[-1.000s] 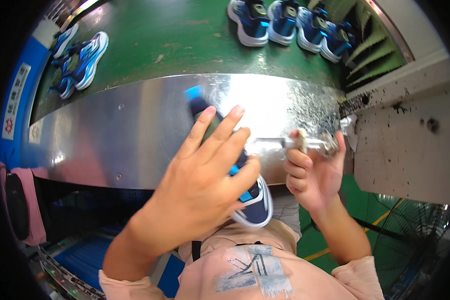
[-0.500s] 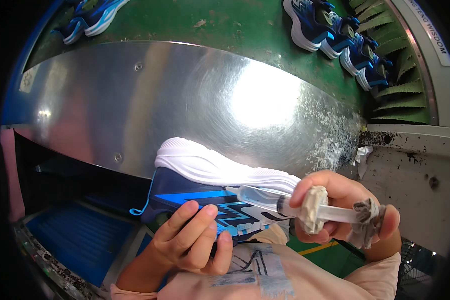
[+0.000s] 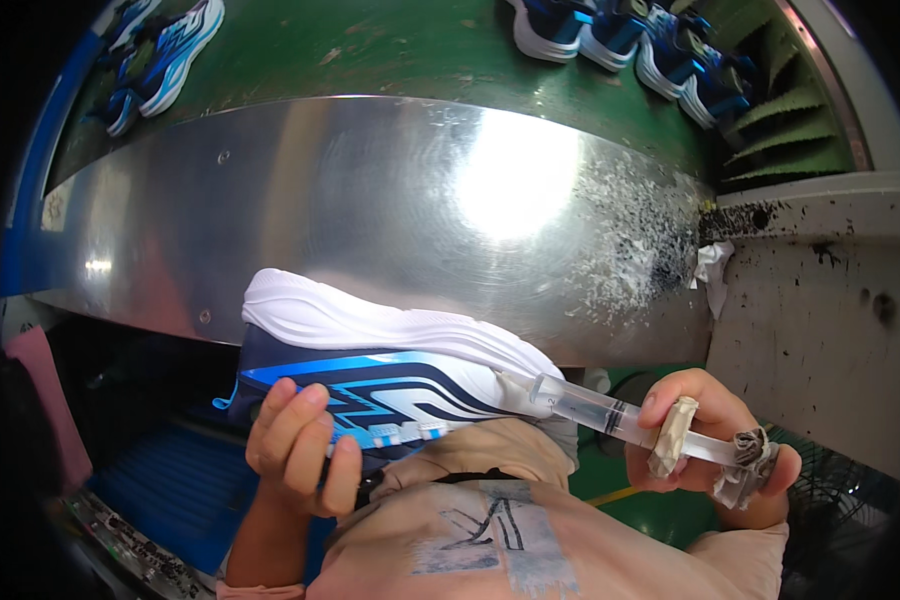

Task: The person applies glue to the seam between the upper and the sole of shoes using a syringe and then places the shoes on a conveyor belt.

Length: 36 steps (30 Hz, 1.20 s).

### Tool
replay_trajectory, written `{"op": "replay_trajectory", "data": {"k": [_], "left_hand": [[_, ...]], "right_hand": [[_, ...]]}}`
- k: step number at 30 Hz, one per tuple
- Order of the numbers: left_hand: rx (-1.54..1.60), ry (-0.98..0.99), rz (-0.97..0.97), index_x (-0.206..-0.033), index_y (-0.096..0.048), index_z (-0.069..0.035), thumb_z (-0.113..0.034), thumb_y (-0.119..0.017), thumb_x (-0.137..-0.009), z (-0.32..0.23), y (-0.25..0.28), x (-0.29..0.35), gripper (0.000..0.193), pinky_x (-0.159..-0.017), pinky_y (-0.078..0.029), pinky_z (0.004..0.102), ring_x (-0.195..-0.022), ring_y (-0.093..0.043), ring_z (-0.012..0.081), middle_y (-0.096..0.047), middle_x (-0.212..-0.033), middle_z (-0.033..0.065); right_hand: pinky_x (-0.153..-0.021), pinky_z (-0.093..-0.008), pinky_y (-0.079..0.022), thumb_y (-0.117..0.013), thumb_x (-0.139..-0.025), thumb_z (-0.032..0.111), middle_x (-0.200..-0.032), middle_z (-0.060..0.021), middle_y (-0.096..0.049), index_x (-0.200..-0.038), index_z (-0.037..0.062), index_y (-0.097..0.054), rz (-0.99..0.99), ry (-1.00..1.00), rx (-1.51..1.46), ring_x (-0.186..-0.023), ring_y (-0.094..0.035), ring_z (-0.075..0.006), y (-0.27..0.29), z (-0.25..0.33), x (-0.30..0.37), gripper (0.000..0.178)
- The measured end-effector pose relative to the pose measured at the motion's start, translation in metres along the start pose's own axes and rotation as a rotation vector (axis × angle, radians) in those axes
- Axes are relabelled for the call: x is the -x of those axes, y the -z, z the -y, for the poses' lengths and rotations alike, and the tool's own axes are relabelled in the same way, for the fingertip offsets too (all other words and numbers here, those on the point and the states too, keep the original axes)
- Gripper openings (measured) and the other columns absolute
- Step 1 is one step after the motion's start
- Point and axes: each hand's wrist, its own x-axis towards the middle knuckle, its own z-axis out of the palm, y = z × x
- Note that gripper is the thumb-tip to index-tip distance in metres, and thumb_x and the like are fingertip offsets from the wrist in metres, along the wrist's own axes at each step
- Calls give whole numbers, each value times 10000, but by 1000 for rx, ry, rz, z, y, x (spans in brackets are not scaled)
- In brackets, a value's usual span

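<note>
A sneaker (image 3: pixel 400 375) with a white sole and a navy, blue and white upper lies on its side in front of me, sole away from me and toe to the right. My left hand (image 3: pixel 305 445) grips it at the heel half, fingers bent against the upper and partly inside the collar. In my right hand (image 3: pixel 705 435) is a clear plastic syringe (image 3: pixel 585 405), its finger flange and plunger end wrapped in wrinkled tape or cloth. Its tip meets the toe area near the line between sole and upper; whether it touches, I cannot tell.
Beyond the sneaker runs a curved metal ledge (image 3: pixel 370 220), with whitish residue at its right. Behind it, a green belt (image 3: pixel 370 60) carries matching sneakers (image 3: pixel 175 60) at left and several at right, beside green flaps (image 3: pixel 785 120). Crumpled white paper (image 3: pixel 712 270) hangs at the right edge.
The sneaker appears further left and the syringe further right in view, its tip now at the toe rather than the midside. The view itself has shifted, and sneakers on the belt have changed place.
</note>
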Motion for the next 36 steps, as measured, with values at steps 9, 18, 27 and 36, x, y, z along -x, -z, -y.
{"op": "replay_trajectory", "data": {"k": [9,18,27,36], "left_hand": [[14,-66,200,-1096,-522,-15,-189,-731,-785,5,14,-30,413,-901,-506,541,-1036,-595,379,-604,-1092,163],[44,-71,235,-1123,-548,29,-215,-733,-788,6,13,-54,454,-898,-492,518,-1022,-603,422,-615,-1098,205],[59,-7,315,-1077,-609,16,-220,-748,-738,7,9,-86,436,-863,-511,470,-980,-627,402,-648,-1042,183],[269,75,469,-1092,-612,28,-164,-854,-576,23,-9,-127,601,-872,-481,385,-968,-629,358,-638,-1052,209]], "right_hand": [[-630,-190,-320,-589,-556,866,-891,-60,-467,-1314,-82,-307,-201,126,-145,-731,-411,-73,10,-37,29,1246],[-753,-225,-368,-676,-586,780,-1025,-80,-462,-1352,-89,-249,-199,155,-277,-862,-454,-98,10,-49,35,1234],[-715,-255,-403,-632,-628,759,-987,-125,-526,-1283,-99,-296,-181,558,-17,-826,-507,-132,6,-81,24,1130],[-672,-254,-453,-694,-554,744,-954,-155,-557,-1263,-83,-314,-209,586,169,-765,-539,-136,17,-90,0,1153]]}}
